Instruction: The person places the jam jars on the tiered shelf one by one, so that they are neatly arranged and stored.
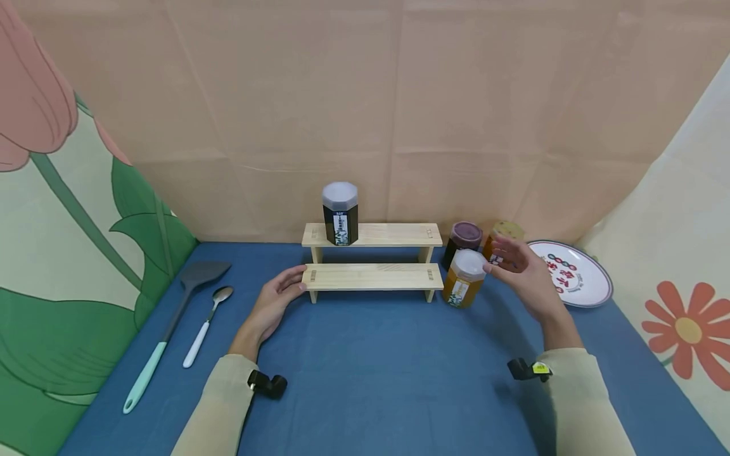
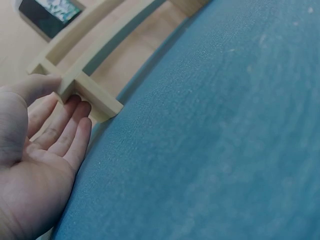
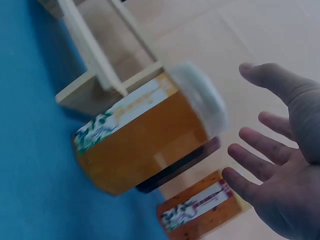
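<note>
- Head view: we see the left hand flat on the blue cloth, fingers straight and relaxed, tips touching the left end of the lower step of the wooden rack. It grips nothing.
- Head view: right hand is spread open just right of the orange jar, thumb near its white lid, fingers not closed on it. We cannot tell if the thumb touches.
- Head view: orange jar stands upright on the cloth, just beside the rack's right leg. Dark jar and amber jar sit behind it, the amber one partly hidden by the hand.
- Head view: black jar stands upright on the left part of the rack's top step. Plate lies right of the hand. Spatula and spoon lie side by side at far left, well apart from the rack.
- Left wrist view: left hand palm up-ish, fingers straight, tips against the rack corner post. Black jar shows at top left. Nothing held.
- Right wrist view: right hand open, fingers spread and apart from the orange jar, a visible gap between. Jar is blurred. Amber jar behind it, rack at upper left.
</note>
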Tool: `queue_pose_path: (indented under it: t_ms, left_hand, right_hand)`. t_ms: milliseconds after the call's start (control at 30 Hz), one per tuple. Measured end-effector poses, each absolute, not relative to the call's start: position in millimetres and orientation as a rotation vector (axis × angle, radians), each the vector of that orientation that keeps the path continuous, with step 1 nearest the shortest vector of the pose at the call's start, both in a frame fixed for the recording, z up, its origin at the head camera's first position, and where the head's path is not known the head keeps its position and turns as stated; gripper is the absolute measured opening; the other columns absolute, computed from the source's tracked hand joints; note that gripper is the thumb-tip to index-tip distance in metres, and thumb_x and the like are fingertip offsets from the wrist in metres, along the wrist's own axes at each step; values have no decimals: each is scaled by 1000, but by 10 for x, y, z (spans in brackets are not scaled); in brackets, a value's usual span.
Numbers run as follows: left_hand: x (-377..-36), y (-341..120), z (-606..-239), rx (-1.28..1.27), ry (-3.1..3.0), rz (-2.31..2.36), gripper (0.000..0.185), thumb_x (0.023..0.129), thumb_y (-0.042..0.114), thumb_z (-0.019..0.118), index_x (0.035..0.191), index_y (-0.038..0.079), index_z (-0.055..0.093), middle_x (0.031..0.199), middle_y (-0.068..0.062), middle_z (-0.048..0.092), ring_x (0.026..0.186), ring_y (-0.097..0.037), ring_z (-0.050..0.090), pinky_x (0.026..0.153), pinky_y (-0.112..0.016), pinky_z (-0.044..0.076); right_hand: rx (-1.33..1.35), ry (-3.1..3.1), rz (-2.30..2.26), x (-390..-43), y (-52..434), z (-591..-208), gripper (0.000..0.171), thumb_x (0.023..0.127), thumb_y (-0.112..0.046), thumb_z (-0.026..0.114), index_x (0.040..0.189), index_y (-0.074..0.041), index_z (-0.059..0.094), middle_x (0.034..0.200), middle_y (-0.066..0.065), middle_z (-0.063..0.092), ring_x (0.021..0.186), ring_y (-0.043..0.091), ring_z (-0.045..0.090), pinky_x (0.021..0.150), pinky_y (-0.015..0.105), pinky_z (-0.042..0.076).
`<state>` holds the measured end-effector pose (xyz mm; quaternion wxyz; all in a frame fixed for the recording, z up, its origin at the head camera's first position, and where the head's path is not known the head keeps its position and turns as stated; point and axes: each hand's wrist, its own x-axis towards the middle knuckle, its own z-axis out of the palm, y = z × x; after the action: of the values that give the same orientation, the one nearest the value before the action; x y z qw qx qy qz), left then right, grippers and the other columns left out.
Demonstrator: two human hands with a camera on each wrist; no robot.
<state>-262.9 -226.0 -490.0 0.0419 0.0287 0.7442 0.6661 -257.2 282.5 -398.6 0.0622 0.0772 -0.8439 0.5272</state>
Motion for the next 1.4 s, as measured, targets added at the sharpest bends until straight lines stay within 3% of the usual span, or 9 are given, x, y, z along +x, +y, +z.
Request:
queue_pose_path:
  t_ms: [167, 300, 367, 467, 700, 967, 1133, 1400]
  left_hand:
    - [-2637, -2276, -4917, 82, 2277, 2039, 59, 102, 32, 67, 155, 18, 46, 153, -10, 49, 132, -13, 53, 107, -18, 46]
    - [-2637, -2275, -4926, 77, 2271, 2039, 59, 102, 33, 68, 155, 17, 46, 153, -11, 49, 131, -13, 53, 106, -17, 46]
    - [-2633, -2272, -4925, 78, 2269, 2037, 60, 101, 33, 68, 155, 17, 46, 154, -11, 49, 131, -13, 53, 105, -16, 46]
    - [-2628, -2261, -4912, 87, 2266, 2039, 60, 102, 32, 68, 155, 17, 46, 154, -11, 49, 131, -13, 53, 104, -15, 46]
    - [-2637, -2252, -4889, 111, 2260, 2051, 58, 102, 30, 67, 155, 16, 46, 154, -11, 49, 131, -13, 53, 102, -13, 47]
    - [-2643, -2261, -4908, 101, 2267, 2050, 57, 102, 29, 67, 154, 16, 47, 152, -12, 50, 129, -11, 54, 102, -14, 47]
    - [-2652, -2259, -4905, 95, 2262, 2048, 58, 102, 30, 68, 154, 17, 47, 153, -11, 49, 134, -16, 51, 103, -15, 47]
    - [-2651, -2265, -4914, 76, 2266, 2038, 58, 102, 30, 67, 155, 17, 47, 155, -11, 48, 141, -23, 46, 104, -15, 46]
  right_hand:
    - [274, -2576, 1624, -2599, 2839, -4138, 71, 97, -34, 74, 156, -14, 41, 155, 16, 49, 141, 29, 47, 102, 11, 47]
    - [278, -2594, 1684, -2621, 2818, -4224, 75, 97, -33, 74, 158, -10, 37, 159, 16, 46, 147, 30, 43, 122, 38, 41]
    - [276, -2600, 1712, -2626, 2804, -4254, 77, 96, -33, 76, 158, -10, 36, 160, 15, 44, 149, 32, 40, 124, 54, 33]
    - [264, -2607, 1753, -2631, 2787, -4294, 79, 95, -32, 77, 159, -11, 35, 161, 16, 41, 150, 36, 37, 125, 61, 28]
    - [242, -2603, 1804, -2640, 2699, -4360, 87, 94, -28, 78, 162, -15, 26, 164, 18, 35, 153, 40, 32, 122, 65, 31]
    - [236, -2548, 1807, -2655, 2639, -4424, 87, 94, -24, 79, 162, -14, 27, 162, 17, 38, 153, 38, 33, 122, 64, 31]
    - [216, -2547, 1797, -2668, 2647, -4453, 85, 94, -26, 78, 162, -16, 27, 162, 18, 39, 151, 39, 35, 119, 63, 35]
    - [195, -2568, 1692, -2683, 2654, -4489, 80, 93, -32, 79, 160, -20, 36, 156, 15, 46, 146, 33, 43, 107, 40, 47]
